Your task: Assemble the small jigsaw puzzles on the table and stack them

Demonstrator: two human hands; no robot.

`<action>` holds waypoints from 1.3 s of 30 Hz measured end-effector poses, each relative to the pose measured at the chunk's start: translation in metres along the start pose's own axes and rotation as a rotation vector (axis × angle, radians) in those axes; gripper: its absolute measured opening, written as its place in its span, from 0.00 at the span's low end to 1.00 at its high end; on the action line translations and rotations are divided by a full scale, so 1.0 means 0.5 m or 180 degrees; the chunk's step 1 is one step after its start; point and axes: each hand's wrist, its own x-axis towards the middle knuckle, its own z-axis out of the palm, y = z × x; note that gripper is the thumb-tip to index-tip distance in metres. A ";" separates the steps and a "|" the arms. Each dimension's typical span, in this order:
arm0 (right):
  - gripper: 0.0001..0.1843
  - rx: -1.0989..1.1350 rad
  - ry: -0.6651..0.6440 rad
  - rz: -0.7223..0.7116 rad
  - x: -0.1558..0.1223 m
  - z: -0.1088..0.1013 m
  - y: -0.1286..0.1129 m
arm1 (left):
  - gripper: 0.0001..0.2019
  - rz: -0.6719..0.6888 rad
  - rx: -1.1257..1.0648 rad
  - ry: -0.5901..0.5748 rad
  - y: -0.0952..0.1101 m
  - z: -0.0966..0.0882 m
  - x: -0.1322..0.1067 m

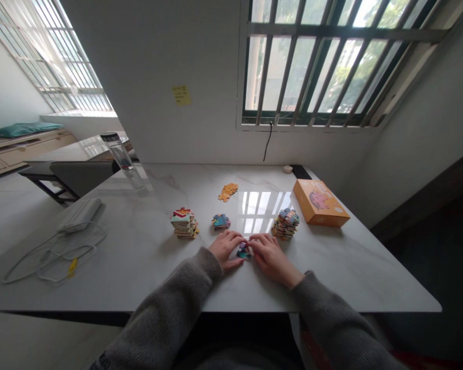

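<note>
My left hand and my right hand meet at the near middle of the white marble table. Both pinch small colourful puzzle pieces between them, fingers curled on the pieces. A tall stack of puzzle pieces stands to the left. A small pile lies just beyond my left hand. Another stack rises beside my right hand. A few orange pieces lie farther back.
An orange puzzle box lies at the right. A clear water bottle stands at the back left. A white power adapter with looped cable lies at the left. The wall and barred window are behind.
</note>
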 end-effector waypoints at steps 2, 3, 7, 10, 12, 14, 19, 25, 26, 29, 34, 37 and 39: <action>0.15 0.0102 0.0123 0.0016 0.000 -0.001 0.003 | 0.23 0.0013 -0.0011 -0.0101 -0.005 0.005 0.002; 0.15 0.0158 0.0198 0.0024 0.000 -0.001 0.004 | 0.23 0.0028 0.0027 -0.0134 -0.007 0.009 0.004; 0.14 0.0334 0.0448 0.0003 0.002 -0.008 0.008 | 0.23 0.0183 0.0315 -0.0082 -0.017 0.015 0.007; 0.16 0.0406 0.0569 -0.0025 0.003 -0.013 0.008 | 0.21 0.0217 0.0526 0.0167 -0.031 -0.016 0.008; 0.16 0.0422 0.0602 -0.0055 0.003 -0.015 0.007 | 0.17 0.0179 0.0625 0.0386 -0.046 -0.054 0.012; 0.16 0.0424 0.0592 -0.0085 0.003 -0.016 0.006 | 0.15 0.0051 0.0733 0.0489 -0.065 -0.096 0.018; 0.15 0.0440 0.0507 -0.0118 0.003 -0.015 0.004 | 0.10 -0.0277 0.1050 0.0418 -0.103 -0.154 0.043; 0.14 0.0453 0.0452 -0.0092 0.003 -0.015 0.002 | 0.10 -0.0452 0.1243 0.0074 -0.121 -0.141 0.063; 0.14 0.0449 0.0443 -0.0092 0.002 -0.015 0.002 | 0.10 -0.0477 0.1252 0.0017 -0.123 -0.138 0.064; 0.14 0.0430 0.0414 -0.0076 0.002 -0.015 0.001 | 0.08 -0.0501 0.1343 -0.0125 -0.119 -0.131 0.065; 0.14 0.0442 0.0372 -0.0058 0.001 -0.017 -0.001 | 0.10 -0.0188 0.1421 0.0165 -0.073 -0.117 0.048; 0.16 0.0568 0.0318 -0.0051 0.002 -0.010 -0.001 | 0.08 0.0284 0.1115 0.0308 -0.041 -0.089 0.021; 0.18 0.0676 0.0278 -0.0028 0.005 0.001 0.002 | 0.07 0.0518 0.0877 0.0304 -0.031 -0.064 0.000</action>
